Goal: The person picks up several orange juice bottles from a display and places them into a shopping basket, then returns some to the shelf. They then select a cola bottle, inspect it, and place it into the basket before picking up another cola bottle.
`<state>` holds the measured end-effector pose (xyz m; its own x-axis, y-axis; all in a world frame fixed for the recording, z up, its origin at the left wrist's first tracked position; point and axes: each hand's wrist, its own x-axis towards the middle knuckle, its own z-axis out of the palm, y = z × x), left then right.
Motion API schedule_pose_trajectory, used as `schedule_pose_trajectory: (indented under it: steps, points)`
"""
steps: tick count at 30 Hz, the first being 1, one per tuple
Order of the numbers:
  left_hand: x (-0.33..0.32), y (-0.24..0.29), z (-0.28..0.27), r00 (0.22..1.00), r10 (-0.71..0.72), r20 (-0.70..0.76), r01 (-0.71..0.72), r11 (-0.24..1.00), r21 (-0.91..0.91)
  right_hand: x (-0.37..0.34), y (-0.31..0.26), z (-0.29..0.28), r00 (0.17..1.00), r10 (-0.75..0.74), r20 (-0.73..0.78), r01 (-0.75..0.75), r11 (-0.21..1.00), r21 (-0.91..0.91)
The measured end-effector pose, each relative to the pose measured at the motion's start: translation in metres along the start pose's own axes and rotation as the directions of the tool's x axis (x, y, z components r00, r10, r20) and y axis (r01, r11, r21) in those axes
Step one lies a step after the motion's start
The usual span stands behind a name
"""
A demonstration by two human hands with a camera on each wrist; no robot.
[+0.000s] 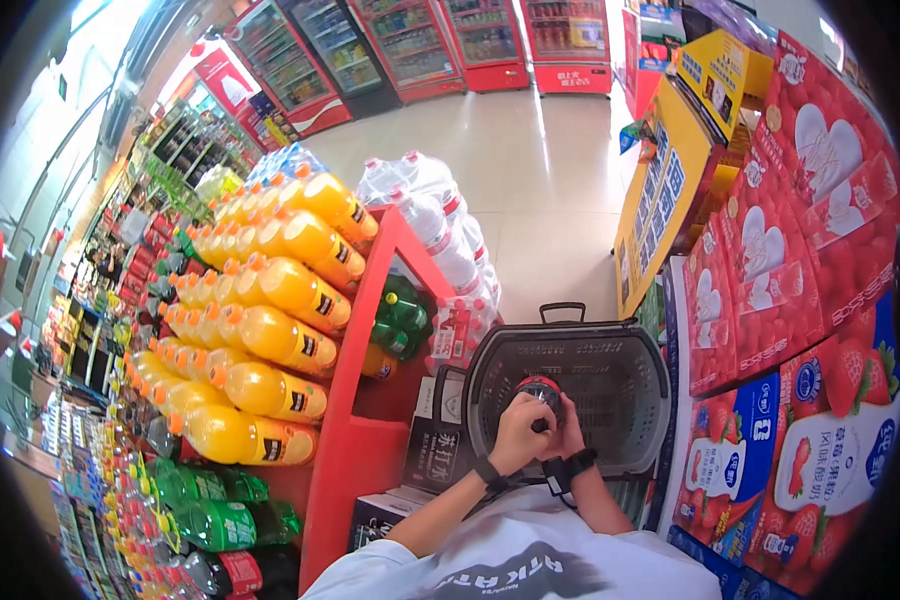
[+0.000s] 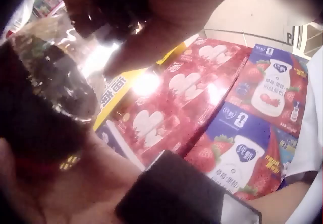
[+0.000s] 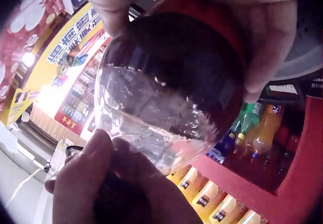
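A bottle of dark cola-like drink with a red label (image 1: 541, 384) is held in front of the body, over the grey shopping basket (image 1: 625, 335). My right hand (image 1: 570, 432) grips the bottle's body; in the right wrist view its fingers curl round the dark lower part of the bottle (image 3: 166, 82). At the bottle's neck end, my left hand (image 1: 520, 432) pinches the dark cap (image 1: 540, 425). Clear plastic shows between the drink and the neck in the right wrist view. The left wrist view shows the left fingers close up and blurred.
Orange drink bottles (image 1: 270, 330) lie stacked on a red-framed shelf (image 1: 355, 400) to the left, with green bottles (image 1: 220, 522) below. Red gift boxes (image 1: 750, 260) and strawberry yogurt boxes (image 1: 830, 460) line the right. Water packs (image 1: 420, 220) and glass-door coolers (image 1: 400, 45) stand ahead.
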<state>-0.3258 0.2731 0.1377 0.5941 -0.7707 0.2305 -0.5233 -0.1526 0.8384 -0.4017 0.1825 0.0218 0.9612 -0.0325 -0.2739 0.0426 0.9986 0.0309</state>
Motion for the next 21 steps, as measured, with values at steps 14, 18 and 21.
schedule_pose_trajectory:
  steps: [14,18,21]
  points:
    - [0.045,-0.089,0.013,0.975,-0.053,0.218,-0.015,0.954,0.299,0.082,-0.046,-0.067,0.934,0.113,-0.340,-0.251,0.884,-0.395]
    - [0.048,-0.121,0.027,0.973,-0.159,0.165,0.107,0.952,0.286,0.093,-0.050,-0.089,0.776,0.213,-0.594,-0.507,0.771,-0.387]
    - [0.051,-0.141,0.035,0.972,-0.192,0.139,0.144,0.944,0.296,0.093,-0.046,-0.095,0.758,0.087,-0.647,-0.494,0.724,-0.482]
